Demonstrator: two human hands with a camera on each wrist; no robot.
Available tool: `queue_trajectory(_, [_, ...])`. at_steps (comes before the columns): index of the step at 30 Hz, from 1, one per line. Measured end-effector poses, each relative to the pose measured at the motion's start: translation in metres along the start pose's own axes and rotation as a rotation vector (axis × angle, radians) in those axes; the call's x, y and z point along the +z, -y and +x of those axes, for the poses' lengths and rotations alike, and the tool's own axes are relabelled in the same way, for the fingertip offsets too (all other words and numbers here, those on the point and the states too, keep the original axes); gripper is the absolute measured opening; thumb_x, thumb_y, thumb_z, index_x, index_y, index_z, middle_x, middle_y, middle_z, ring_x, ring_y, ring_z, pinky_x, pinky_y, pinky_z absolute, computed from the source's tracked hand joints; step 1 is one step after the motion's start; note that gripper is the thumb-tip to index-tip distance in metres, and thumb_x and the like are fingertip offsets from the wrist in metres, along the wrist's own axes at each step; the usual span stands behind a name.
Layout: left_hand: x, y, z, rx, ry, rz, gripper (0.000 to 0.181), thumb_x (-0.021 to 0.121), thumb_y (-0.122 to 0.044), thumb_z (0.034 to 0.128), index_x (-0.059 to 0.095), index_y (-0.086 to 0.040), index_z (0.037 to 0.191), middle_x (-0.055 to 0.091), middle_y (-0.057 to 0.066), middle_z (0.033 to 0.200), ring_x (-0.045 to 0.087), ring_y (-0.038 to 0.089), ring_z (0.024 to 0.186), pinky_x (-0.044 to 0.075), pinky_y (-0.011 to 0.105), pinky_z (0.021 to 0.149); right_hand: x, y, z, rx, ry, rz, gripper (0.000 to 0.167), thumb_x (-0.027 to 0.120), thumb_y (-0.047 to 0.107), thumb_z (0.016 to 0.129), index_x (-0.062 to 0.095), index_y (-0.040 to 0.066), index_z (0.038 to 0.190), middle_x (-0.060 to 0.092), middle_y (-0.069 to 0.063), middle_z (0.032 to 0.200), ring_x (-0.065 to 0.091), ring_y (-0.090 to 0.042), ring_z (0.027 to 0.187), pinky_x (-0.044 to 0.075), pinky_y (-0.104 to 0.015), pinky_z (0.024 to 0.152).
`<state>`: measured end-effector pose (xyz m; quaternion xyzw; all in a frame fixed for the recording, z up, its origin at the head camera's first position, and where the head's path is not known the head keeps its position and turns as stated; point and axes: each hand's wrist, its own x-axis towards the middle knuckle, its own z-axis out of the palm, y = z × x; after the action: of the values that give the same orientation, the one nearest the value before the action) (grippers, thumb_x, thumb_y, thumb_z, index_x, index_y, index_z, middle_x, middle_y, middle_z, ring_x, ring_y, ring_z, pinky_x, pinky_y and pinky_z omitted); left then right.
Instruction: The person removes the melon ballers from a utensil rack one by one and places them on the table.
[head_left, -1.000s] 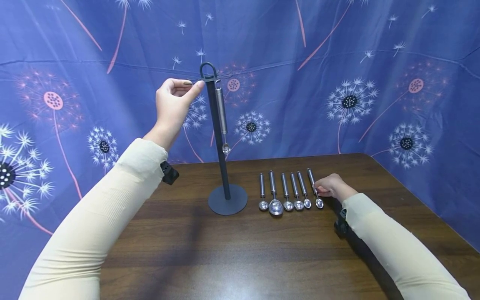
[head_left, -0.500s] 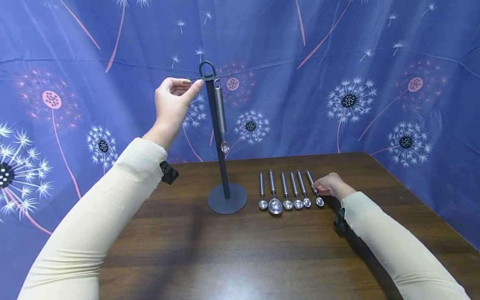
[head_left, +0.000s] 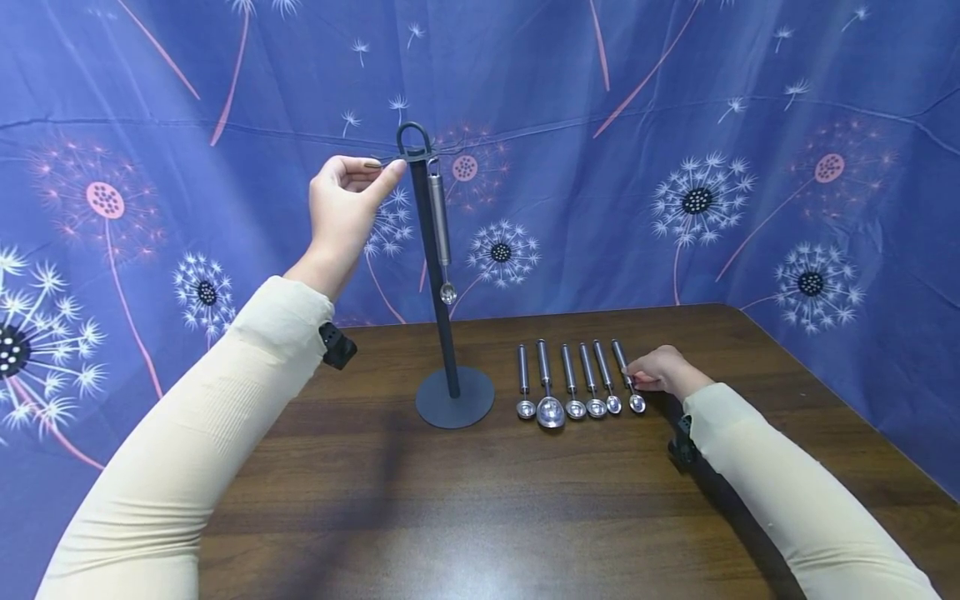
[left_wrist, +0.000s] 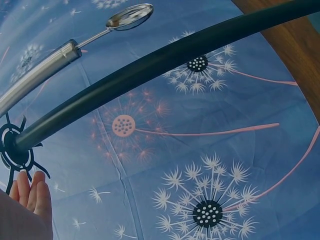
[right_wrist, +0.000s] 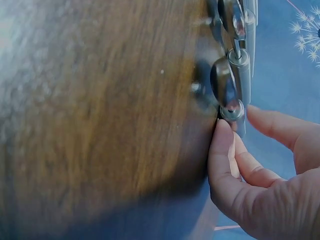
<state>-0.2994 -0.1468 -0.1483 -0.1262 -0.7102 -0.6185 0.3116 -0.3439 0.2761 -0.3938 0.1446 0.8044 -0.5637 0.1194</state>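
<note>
At the top of a black stand (head_left: 446, 333) my left hand (head_left: 341, 208) pinches one of its hooks between thumb and fingers. A steel scoop (head_left: 439, 217) with a tubular handle hangs from the hook ring, bowl down, to the right of the pole. On the table my right hand (head_left: 663, 371) pinches the handle of the rightmost steel scoop (head_left: 637, 403), which lies at the end of a row. In the right wrist view, thumb and fingers flank that handle just behind its bowl (right_wrist: 223, 82). The handle's far part is hidden there.
Several more scoops lie side by side left of the right hand, among them one with a larger bowl (head_left: 551, 412). The stand's round base (head_left: 472, 412) is on the brown wooden table (head_left: 375, 517). A blue dandelion-print curtain (head_left: 585, 208) hangs behind.
The rightmost scoop has shifted very slightly in my right hand. The hanging scoop has swung a little to the left. My left hand stays in place on the hook.
</note>
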Motion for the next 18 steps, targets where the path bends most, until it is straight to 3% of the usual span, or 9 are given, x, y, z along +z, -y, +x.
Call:
queue_trajectory(8, [-0.002, 0.001, 0.000, 0.002, -0.005, 0.028, 0.032, 0.080, -0.031, 0.0797, 0.059, -0.014, 0.097, 0.061, -0.007, 0.092, 0.061, 0.009, 0.091, 0.050, 0.020, 0.082, -0.003, -0.002, -0.001, 0.000, 0.073, 0.070, 0.015, 0.062, 0.000, 0.090, 0.048, -0.003, 0.094, 0.064, 0.002, 0.062, 0.064, -0.006, 0.056, 0.060, -0.022, 0.064])
queue_trajectory(18, [-0.002, -0.002, 0.000, -0.013, 0.005, 0.062, 0.035, 0.080, -0.035, 0.0790, 0.060, -0.014, 0.099, 0.062, -0.007, 0.094, 0.060, 0.009, 0.092, 0.049, 0.021, 0.082, -0.013, 0.000, -0.006, 0.014, 0.126, 0.119, 0.006, 0.059, 0.001, 0.092, 0.054, -0.003, 0.091, 0.065, 0.000, 0.060, 0.065, -0.008, 0.055, 0.060, -0.023, 0.063])
